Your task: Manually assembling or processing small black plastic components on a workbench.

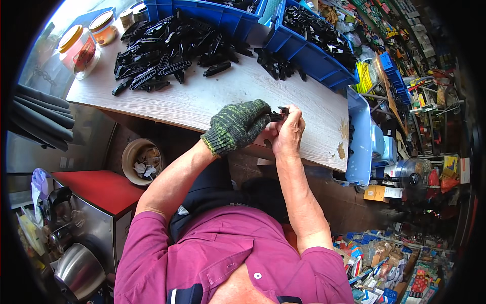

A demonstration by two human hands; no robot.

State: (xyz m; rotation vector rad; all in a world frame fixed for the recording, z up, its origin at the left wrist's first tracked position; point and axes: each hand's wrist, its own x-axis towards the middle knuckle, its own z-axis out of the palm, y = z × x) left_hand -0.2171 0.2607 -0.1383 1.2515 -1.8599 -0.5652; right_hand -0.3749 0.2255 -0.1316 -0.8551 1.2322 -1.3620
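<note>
My left hand (238, 125) wears a green knitted glove and closes around a small black plastic part (279, 113) near the front edge of the wooden table (212, 101). My bare right hand (289, 133) grips the same part from the right, fingers curled over it. Both hands meet just above the table edge. A large heap of similar black plastic parts (167, 50) lies farther back on the table, and a smaller cluster of black parts (278, 65) sits to its right.
Blue bins (324, 66) holding black parts stand at the back. Jars with yellow lids (81, 48) sit at the far left. A light blue bin (360, 147) hangs off the table's right end. A round waste bucket (142, 159) and red-topped cabinet (101, 188) are below left.
</note>
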